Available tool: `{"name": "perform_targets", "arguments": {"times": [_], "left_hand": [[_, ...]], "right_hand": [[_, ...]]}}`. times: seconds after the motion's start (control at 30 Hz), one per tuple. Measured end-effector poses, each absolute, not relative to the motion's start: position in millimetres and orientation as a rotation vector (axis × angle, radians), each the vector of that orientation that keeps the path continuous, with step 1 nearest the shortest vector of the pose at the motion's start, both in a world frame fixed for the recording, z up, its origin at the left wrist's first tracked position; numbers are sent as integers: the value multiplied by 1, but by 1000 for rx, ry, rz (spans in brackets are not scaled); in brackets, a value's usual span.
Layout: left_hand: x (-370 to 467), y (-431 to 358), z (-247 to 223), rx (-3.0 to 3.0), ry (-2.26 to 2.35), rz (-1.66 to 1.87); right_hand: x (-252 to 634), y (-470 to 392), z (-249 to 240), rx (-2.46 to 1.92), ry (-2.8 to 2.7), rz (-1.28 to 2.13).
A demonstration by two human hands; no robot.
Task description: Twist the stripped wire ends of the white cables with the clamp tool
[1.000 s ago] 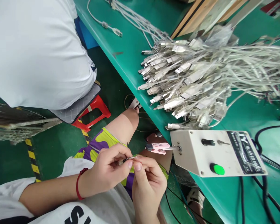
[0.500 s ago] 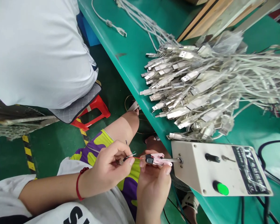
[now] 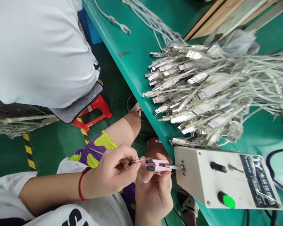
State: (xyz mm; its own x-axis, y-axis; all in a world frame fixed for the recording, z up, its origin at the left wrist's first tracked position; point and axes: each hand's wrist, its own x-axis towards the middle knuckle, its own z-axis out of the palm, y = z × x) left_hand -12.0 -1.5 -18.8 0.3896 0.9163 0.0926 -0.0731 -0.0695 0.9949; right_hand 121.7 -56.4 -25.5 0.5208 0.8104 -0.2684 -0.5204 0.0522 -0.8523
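Note:
My left hand (image 3: 116,168) is closed, pinching thin wires (image 3: 135,162) between thumb and forefinger. Some of them look black, with pale bare ends pointing right. Opposite it, my right hand (image 3: 154,191) grips a pink clip (image 3: 159,164) with black tips, thumb and fingers at its rear arms. The clip's jaws stand apart, and a short bit of red shows near the upper tip; I cannot tell whether a jaw touches it. A metal shaft (image 3: 175,167) joins the clip to a cream box (image 3: 198,175). The far end of the held wires is hidden in my left palm.
A big pile of USB cables (image 3: 198,91) lies on the green table (image 3: 136,69) behind the box. The box carries a green button (image 3: 228,201) and a black knob (image 3: 219,167). At left, a person in a white shirt (image 3: 42,53) sits on a red stool (image 3: 94,113).
The clip's jaws have parted under my right hand's squeeze, and the clip has turned. The red wire that stretched from it to my left hand no longer spans the gap. My left hand moved slightly right.

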Motion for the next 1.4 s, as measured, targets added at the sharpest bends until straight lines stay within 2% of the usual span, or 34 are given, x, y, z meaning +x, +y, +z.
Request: {"name": "perform_targets", "arguments": {"times": [0.53,0.73,1.07,1.4], "left_hand": [[-13,-9,-24,1403,801,1000],[-12,-12,-24,1378,792,1035],[-22,-12,-21,1490,771,1208],[-24,-9,-9,1788,595,1220]], "right_hand": [[141,-73,-41,-1023,-290,1270],[138,-78,-48,-952,-436,1241],[127,-95,-18,-1047,-586,1141],[114,-91,1,-1193,-438,1317]]}}
